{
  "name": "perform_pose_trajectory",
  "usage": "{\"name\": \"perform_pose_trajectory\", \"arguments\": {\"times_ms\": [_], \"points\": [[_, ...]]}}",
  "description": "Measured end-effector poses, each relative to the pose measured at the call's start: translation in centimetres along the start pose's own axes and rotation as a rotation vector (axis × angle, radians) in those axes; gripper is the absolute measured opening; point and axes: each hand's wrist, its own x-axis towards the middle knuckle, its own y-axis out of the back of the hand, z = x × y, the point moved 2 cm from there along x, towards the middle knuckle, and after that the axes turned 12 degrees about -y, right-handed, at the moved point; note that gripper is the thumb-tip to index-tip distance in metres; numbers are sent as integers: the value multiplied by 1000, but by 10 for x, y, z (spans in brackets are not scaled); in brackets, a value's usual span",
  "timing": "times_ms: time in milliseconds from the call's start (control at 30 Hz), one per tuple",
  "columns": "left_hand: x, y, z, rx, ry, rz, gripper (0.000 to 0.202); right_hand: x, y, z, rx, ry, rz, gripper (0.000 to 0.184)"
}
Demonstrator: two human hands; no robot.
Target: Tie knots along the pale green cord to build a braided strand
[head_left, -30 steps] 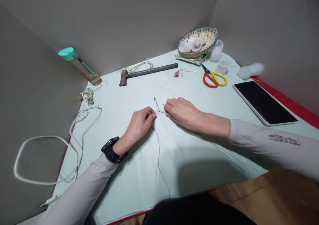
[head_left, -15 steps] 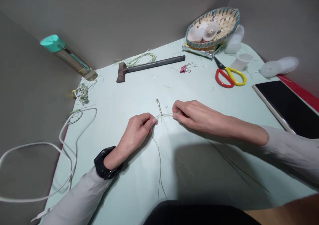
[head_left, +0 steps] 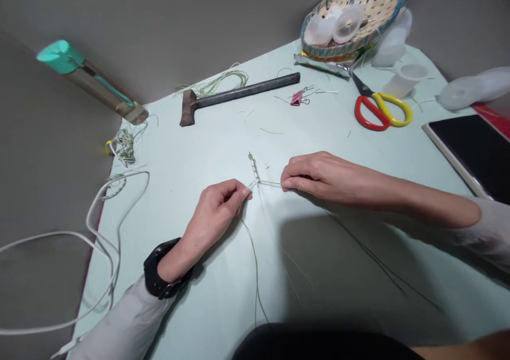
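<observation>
My left hand (head_left: 215, 211) pinches one thin pale strand at the base of a small braided piece (head_left: 253, 169) lying on the pale green table cover (head_left: 207, 147). My right hand (head_left: 314, 175) pinches another strand on the braid's right side, stretched taut between the hands. Long loose strand ends (head_left: 255, 264) trail toward me from both hands. A black watch sits on my left wrist.
A hammer (head_left: 235, 95) lies at the back, with coiled green strands behind its head. Red and yellow scissors (head_left: 378, 110), a pink binder clip (head_left: 297, 99), a woven basket (head_left: 354, 14) with plastic spools, a tablet (head_left: 470, 150), a teal-capped bottle (head_left: 90, 81) and a white cable (head_left: 99, 232) surround the work spot.
My hands have drawn slightly apart, pulling the strands tighter at the braid's base. The camera has tilted, shifting the view of the table downward and right.
</observation>
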Motion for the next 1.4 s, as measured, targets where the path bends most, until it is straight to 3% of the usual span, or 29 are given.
{"name": "perform_pose_trajectory", "arguments": {"times_ms": [267,567,700,1100,1167,1267,1400], "points": [[-8,-3,5,-101,45,-22,27,0,1,-4,158,-69,-23,22],[-17,-8,19,-212,72,-26,31,2,-11,-8,683,-232,-140,27],[-25,-14,23,-236,110,-80,29,-3,-16,-16,844,-271,-162,27],[-44,-34,34,-26,-90,-295,37,-17,-44,-21,1211,-277,-300,28],[-43,-30,34,35,-141,-250,34,-17,-46,-21,1251,-267,-325,29],[-43,-19,35,95,-199,-59,22,-17,-47,-22,1291,-261,-348,29],[-43,-12,35,44,-164,109,13,-19,-47,-25,1312,-264,-370,25]]}}
